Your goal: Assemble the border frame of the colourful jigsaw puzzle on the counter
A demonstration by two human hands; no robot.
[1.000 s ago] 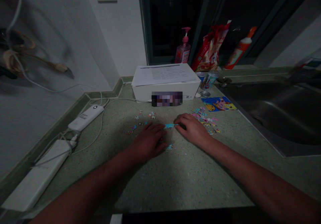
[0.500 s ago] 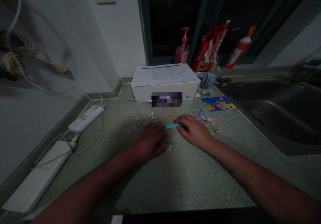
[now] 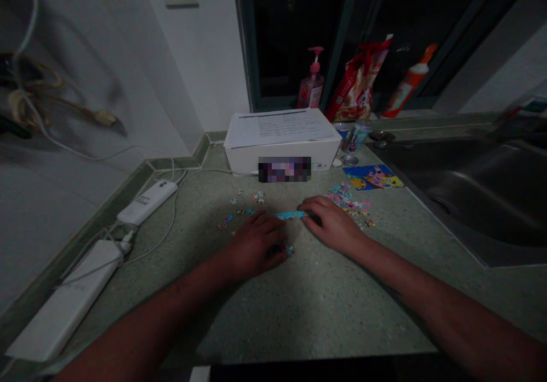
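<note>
A narrow blue strip of joined jigsaw pieces lies on the counter between my hands. My right hand has its thumb and forefinger around the strip's right end. At the other end, my left hand reaches over the counter with its fingers stretched out and its thumb apart; its fingertips are close to the strip, and whether they touch it is hard to see. A small group of puzzle pieces shows beside the left thumb, partly hidden by that hand. Loose jigsaw pieces are piled beyond my right hand.
More scattered pieces lie beyond my left hand. A white box stands at the back, with a picture card and a can to its right. A sink is at right; a power strip with cables lies left.
My left hand has shifted slightly, uncovering more of the strip's left end and more of the small group by the thumb. The right hand has barely moved.
</note>
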